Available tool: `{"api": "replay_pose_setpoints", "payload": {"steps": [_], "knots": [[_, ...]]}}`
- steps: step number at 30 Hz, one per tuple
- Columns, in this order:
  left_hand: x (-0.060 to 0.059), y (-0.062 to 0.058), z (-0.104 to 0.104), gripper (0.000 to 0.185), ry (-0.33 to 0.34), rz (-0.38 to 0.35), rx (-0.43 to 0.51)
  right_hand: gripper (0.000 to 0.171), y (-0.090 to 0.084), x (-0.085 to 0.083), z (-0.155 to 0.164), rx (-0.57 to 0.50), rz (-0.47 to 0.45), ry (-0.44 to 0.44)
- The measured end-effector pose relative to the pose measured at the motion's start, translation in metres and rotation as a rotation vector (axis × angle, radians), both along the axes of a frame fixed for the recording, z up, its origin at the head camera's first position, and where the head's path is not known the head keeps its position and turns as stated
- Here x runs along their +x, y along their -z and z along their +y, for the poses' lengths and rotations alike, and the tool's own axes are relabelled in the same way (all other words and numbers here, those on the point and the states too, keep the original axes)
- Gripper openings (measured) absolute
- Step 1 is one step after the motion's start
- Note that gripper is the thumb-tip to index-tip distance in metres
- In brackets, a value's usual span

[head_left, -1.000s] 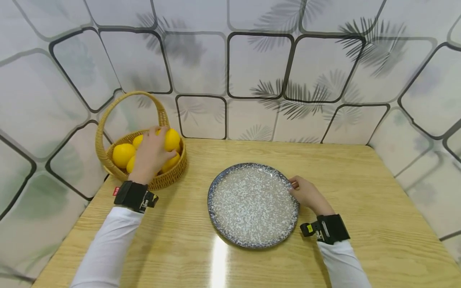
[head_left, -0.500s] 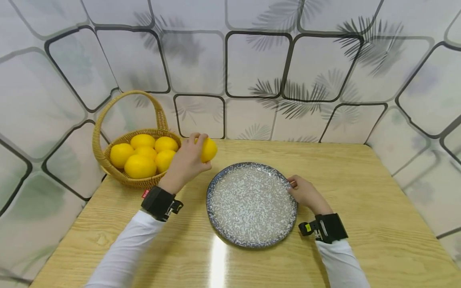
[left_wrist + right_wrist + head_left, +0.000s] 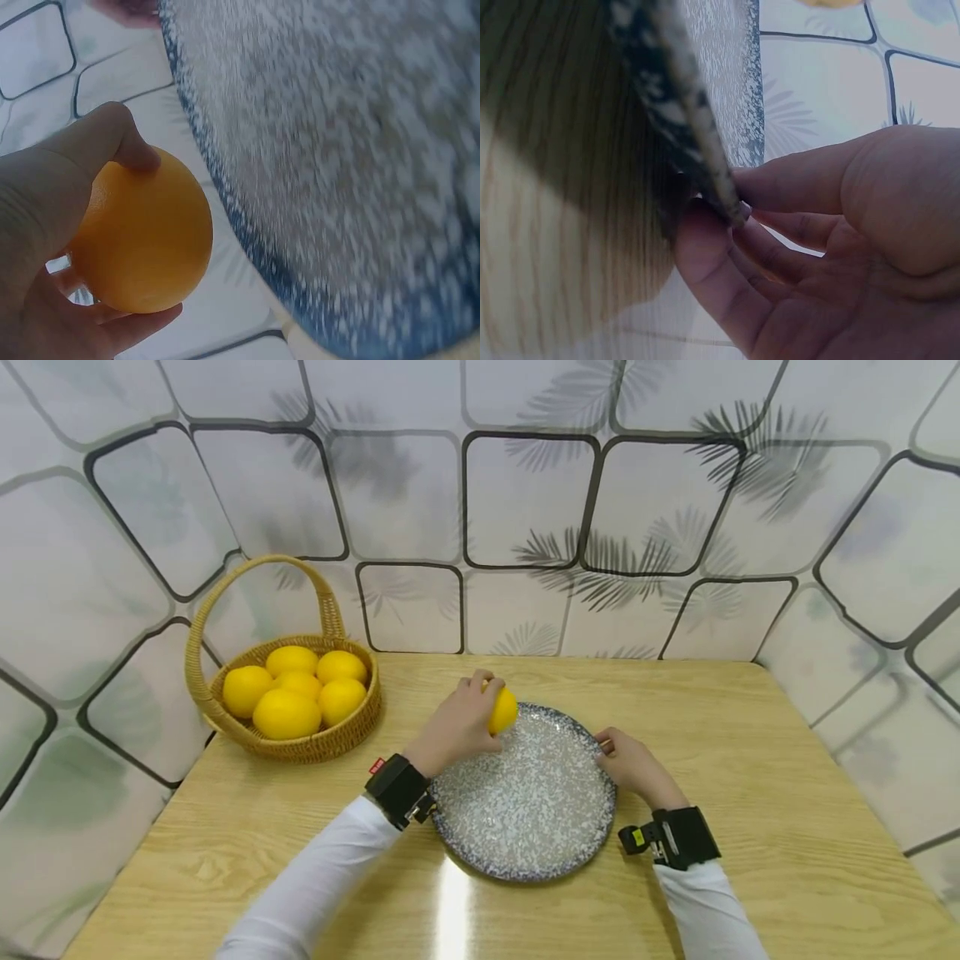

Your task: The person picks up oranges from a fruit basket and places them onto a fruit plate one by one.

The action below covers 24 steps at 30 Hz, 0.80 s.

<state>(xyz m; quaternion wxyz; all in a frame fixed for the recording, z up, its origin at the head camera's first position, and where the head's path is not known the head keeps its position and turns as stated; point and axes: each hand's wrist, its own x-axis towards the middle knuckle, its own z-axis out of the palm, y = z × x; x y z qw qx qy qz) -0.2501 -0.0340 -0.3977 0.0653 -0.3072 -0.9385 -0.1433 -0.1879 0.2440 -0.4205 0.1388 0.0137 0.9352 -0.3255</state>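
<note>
My left hand (image 3: 459, 725) grips a round orange (image 3: 503, 710), holding it over the upper left part of a speckled grey plate with a dark blue rim (image 3: 536, 793). In the left wrist view the thumb and fingers wrap around the orange (image 3: 154, 232), and the plate (image 3: 330, 150) fills the right side. My right hand (image 3: 637, 767) pinches the plate's right edge. The right wrist view has its thumb and fingers (image 3: 780, 184) on either side of the rim (image 3: 697, 127).
A wicker basket (image 3: 352, 718) with a tall handle stands at the back left, holding several yellow-orange fruits (image 3: 287, 714). The wooden table (image 3: 750, 760) meets a patterned wall covering (image 3: 525, 502) at the back and sides.
My left hand has lifted one orange out of the basket and carried it right, over the plate. My right hand has stayed at the plate's edge.
</note>
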Motion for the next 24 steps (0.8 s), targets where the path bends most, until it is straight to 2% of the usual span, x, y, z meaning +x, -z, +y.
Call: {"api": "replay_pose_setpoints", "payload": {"steps": [5, 8, 16, 24], "knots": [[0.000, 0.005, 0.016, 0.084, 0.049, -0.050, 0.012, 0.041, 0.000, 0.000, -0.001, 0.001, 0.006, -0.004], [-0.001, 0.009, 0.021, 0.084, 0.068, -0.053, -0.003, 0.041, 0.000, 0.000, -0.001, 0.000, 0.009, -0.006], [0.000, 0.017, 0.022, 0.083, 0.089, -0.047, -0.094, 0.042, 0.002, 0.000, -0.002, 0.006, 0.001, -0.005], [0.002, 0.016, 0.019, 0.084, 0.083, 0.009, -0.097, 0.042, 0.000, -0.001, -0.001, 0.004, 0.001, 0.002]]}}
